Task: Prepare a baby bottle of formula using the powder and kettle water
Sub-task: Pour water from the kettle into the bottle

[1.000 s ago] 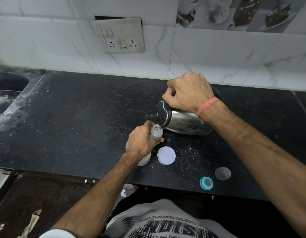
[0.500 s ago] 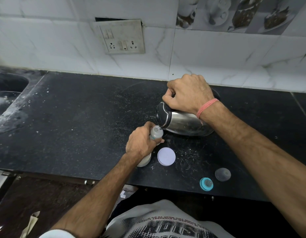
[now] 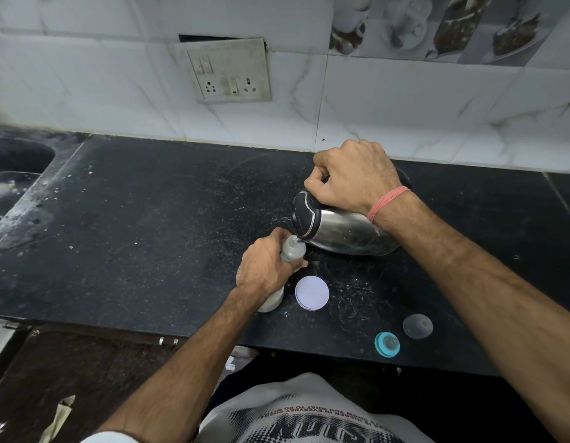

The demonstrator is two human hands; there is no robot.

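— How is the light?
— Soft and even from above; faint shadows lie under both hands on the dark worktop (image 3: 149,203), and the kettle (image 3: 341,231) carries dull reflections.
— Sharpness?
— Crisp around the hands; the wall tiles (image 3: 405,100) beyond them bow toward the edges.

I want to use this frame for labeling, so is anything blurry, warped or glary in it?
Head view: wide-angle bend curves the counter edge and wall tiles; corners look soft; the steel kettle carries bright reflections; the clear bottle mouth is small and hazy; both hands, left hand and right hand, look sharp.
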